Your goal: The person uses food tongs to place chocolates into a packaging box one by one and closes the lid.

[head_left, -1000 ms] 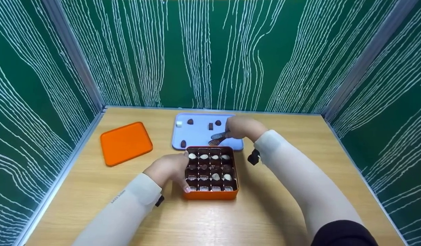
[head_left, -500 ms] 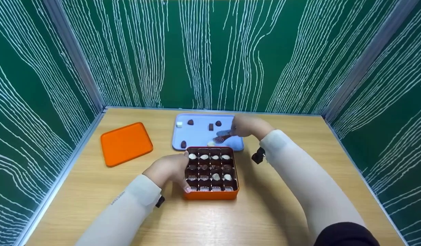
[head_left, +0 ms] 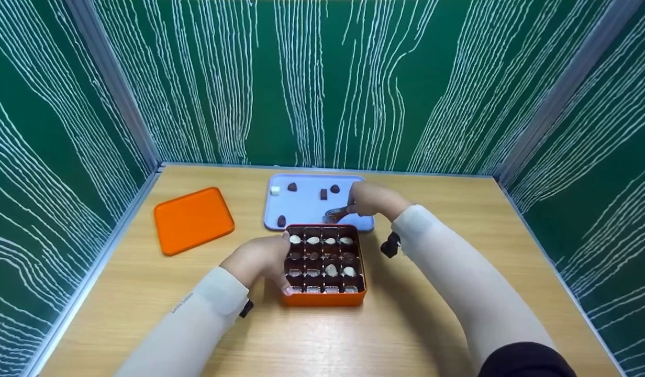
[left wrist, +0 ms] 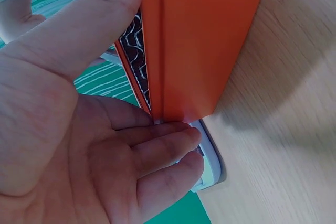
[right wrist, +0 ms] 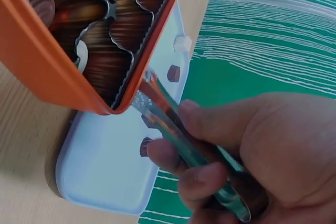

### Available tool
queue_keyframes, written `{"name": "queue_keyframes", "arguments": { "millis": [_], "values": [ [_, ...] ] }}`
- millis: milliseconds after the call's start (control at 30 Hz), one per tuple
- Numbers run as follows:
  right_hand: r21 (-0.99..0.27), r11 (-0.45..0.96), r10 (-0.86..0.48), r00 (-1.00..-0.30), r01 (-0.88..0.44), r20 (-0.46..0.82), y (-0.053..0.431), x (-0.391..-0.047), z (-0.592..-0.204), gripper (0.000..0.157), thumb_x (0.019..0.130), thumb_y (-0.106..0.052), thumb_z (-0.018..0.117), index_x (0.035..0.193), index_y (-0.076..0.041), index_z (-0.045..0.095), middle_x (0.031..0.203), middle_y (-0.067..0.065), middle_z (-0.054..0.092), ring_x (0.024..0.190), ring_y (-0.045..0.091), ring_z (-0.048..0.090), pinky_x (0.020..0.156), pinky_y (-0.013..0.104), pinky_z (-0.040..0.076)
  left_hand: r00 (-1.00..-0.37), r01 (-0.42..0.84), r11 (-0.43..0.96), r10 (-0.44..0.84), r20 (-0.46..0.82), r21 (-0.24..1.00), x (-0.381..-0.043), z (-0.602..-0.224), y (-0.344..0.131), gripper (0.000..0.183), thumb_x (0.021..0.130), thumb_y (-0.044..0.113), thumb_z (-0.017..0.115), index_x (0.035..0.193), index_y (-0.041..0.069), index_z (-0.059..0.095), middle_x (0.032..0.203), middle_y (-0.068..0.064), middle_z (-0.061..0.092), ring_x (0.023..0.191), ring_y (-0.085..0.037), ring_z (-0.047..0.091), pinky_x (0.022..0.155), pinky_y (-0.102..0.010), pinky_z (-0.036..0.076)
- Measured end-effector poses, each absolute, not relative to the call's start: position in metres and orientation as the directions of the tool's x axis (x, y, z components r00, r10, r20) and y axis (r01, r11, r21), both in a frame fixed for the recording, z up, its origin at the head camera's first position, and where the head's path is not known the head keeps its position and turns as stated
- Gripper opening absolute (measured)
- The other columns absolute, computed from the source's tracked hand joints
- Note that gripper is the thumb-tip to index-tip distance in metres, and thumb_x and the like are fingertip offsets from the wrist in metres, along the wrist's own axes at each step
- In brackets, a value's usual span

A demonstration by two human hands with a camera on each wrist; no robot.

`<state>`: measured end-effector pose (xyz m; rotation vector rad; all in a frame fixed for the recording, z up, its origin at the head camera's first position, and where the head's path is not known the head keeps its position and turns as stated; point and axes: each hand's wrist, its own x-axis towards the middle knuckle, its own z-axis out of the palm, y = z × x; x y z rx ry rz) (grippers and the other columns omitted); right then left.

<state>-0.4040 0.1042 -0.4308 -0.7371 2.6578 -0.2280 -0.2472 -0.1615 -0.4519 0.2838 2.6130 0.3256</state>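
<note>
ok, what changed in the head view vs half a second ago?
Right hand moved left and slightly toward the person; its tongs shifted the same way, arms now closer together, tips near the blue tray's near edge. Pale piece seen there before isn't distinguishable now; can't tell if gripped. Unchanged: left hand on orange box, orange lid, tray.

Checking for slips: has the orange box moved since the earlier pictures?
No; in the head view, the orange box shows no visible shift against the blue tray.
</note>
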Motion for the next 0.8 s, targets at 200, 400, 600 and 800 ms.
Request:
{"name": "queue_keyframes", "arguments": {
  "millis": [200, 400, 600, 800],
  "values": [
    [-0.069, 0.883, -0.468, -0.88, -0.463, -0.078, 0.119, -0.401, -0.436, 0.018, 0.109, -0.012, 0.068, 0.101, -0.003, 0.08, 0.096, 0.012, 0.079, 0.08, 0.027, 0.071, 0.074, 0.044, 0.066, -0.857, 0.14, 0.949, 0.26, -0.445, 0.283, -0.247, -0.452, -0.162, 0.151, 0.069, 0.045, 0.108, 0.178, -0.005, 0.017, 0.176, -0.026, 0.048, 0.155, -0.041, 0.059, 0.134, -0.055, 0.047],
    [0.005, 0.877, -0.48, -0.875, -0.481, -0.058, 0.131, -0.394, -0.443, 0.012, 0.105, -0.011, 0.07, 0.102, -0.001, 0.077, 0.098, 0.019, 0.08, 0.085, 0.035, 0.076, 0.08, 0.055, 0.07, -0.857, 0.177, 0.943, 0.288, -0.427, 0.281, -0.25, -0.455, -0.163, 0.151, 0.07, 0.047, 0.108, 0.177, -0.009, 0.018, 0.172, -0.029, 0.053, 0.151, -0.041, 0.063, 0.132, -0.053, 0.05],
    [-0.238, 0.906, -0.388, -0.911, -0.349, -0.141, 0.152, -0.395, -0.433, 0.018, 0.109, -0.018, 0.069, 0.11, -0.002, 0.079, 0.097, 0.013, 0.077, 0.079, 0.026, 0.067, 0.069, 0.038, 0.06, -0.86, 0.148, 0.947, 0.266, -0.435, 0.285, -0.248, -0.455, -0.163, 0.15, 0.069, 0.046, 0.109, 0.178, -0.005, 0.02, 0.176, -0.026, 0.048, 0.152, -0.039, 0.062, 0.132, -0.056, 0.049],
    [-0.241, 0.941, -0.297, -0.918, -0.236, -0.264, 0.171, -0.4, -0.433, 0.024, 0.111, -0.026, 0.07, 0.099, -0.01, 0.083, 0.083, 0.002, 0.065, 0.071, 0.018, 0.055, 0.061, 0.031, 0.046, -0.858, 0.132, 0.946, 0.259, -0.444, 0.296, -0.247, -0.455, -0.164, 0.15, 0.069, 0.045, 0.109, 0.179, -0.004, 0.019, 0.177, -0.025, 0.047, 0.154, -0.041, 0.06, 0.133, -0.058, 0.047]
  ]
}}
